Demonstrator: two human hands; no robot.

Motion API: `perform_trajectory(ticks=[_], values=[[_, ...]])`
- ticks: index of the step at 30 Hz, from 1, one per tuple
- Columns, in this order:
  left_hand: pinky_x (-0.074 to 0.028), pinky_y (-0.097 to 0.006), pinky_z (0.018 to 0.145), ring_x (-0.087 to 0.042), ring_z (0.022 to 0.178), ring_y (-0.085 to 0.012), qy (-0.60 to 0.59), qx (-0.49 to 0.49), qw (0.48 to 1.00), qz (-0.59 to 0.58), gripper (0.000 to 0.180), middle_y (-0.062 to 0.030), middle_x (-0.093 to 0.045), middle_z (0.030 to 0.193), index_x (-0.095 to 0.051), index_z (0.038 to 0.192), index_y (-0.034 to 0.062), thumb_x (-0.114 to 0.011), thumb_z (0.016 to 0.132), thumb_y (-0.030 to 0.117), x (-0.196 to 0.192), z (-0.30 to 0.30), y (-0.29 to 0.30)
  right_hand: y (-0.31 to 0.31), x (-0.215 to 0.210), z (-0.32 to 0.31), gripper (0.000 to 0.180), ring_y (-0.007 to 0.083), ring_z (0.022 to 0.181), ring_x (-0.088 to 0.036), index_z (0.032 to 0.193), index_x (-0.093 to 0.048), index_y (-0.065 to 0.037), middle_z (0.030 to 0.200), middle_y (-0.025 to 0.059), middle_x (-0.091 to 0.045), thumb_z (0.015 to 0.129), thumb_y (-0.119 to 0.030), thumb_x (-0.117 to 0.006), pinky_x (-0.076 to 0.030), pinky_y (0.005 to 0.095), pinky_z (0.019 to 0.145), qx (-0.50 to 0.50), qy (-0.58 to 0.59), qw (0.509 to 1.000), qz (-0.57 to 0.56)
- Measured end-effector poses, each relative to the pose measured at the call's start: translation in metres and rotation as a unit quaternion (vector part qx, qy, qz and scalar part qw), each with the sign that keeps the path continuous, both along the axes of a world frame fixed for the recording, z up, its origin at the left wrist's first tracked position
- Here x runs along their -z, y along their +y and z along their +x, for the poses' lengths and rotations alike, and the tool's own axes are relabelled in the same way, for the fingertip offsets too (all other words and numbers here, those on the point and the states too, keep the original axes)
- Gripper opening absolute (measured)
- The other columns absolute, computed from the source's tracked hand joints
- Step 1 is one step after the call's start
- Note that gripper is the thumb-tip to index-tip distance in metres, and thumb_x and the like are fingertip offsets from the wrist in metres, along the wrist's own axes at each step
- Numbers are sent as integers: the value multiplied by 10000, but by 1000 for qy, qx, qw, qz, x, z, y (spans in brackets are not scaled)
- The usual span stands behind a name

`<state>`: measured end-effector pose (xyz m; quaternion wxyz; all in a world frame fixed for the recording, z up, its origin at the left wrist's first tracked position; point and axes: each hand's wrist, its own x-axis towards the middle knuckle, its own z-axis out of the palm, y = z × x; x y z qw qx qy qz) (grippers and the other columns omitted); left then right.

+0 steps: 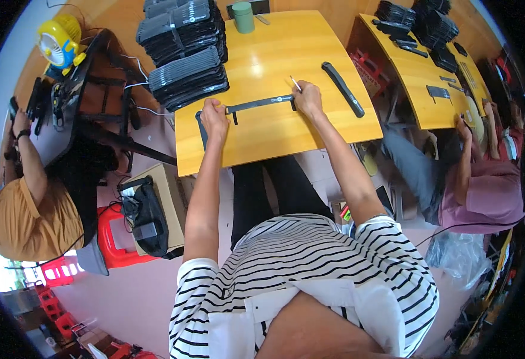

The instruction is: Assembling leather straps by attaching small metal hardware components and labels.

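A black strap (259, 104) stretches across the yellow table between my hands, with a small pale mark near its right end and short dark tabs hanging below it. My left hand (215, 121) is closed, pinching the strap's left end. My right hand (308, 99) is closed around a thin white pen-like stick (295, 83) and rests at the strap's right end; whether it also grips the strap is hidden. Beside my left wrist, part of another dark strap (201, 129) shows. To the right lies a separate black strap (343, 90), set at a slant.
Tall stacks of black straps (187, 76) stand at the table's (274, 45) left edge. A green canister (243, 18) is at the back. On the left are a yellow-and-blue fan (60, 45) and a person; another person works at the right table (421, 107).
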<state>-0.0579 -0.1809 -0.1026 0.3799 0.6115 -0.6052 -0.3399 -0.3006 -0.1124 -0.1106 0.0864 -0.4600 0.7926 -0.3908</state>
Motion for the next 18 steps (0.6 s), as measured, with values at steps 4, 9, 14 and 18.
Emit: perform_trajectory(ticks=[4, 9, 14, 18], values=[[-446, -325, 440, -574, 528, -226, 52, 7, 994, -98, 116, -105, -569, 635, -554, 813, 19, -565, 830, 134, -43, 33, 23, 42, -28, 0, 110, 336, 713, -609, 789, -621, -29, 731, 190, -615, 757, -126, -577, -471, 397, 659, 14, -31, 999, -25], [-463, -437, 723, -583, 868, -375, -306, 3, 952, -5, 517, -216, -591, 958, -549, 967, -13, -648, 724, 432, -45, 82, 54, 97, -24, 4, 110, 241, 662, -617, 783, -618, -13, 690, 144, -620, 770, -119, -591, -466, 339, 623, -28, -78, 996, -29], [-486, -390, 662, -614, 763, -309, -308, 7, 951, 17, 474, -176, -612, 813, -528, 943, -30, -732, 669, 299, -15, 92, 75, 129, -12, 57, 88, 142, 693, -596, 794, -622, 0, 690, 94, -622, 781, -82, -594, -465, 282, 638, -146, -191, 970, -40], [-408, -236, 474, -493, 574, -75, 168, 30, 962, 213, 266, -14, -549, 718, -530, 907, 9, -686, 725, 123, 6, 109, 79, 140, -27, 106, 131, 138, 680, -585, 867, -582, 16, 710, 72, -602, 806, -100, -597, -454, 253, 584, -239, -247, 939, -16]])
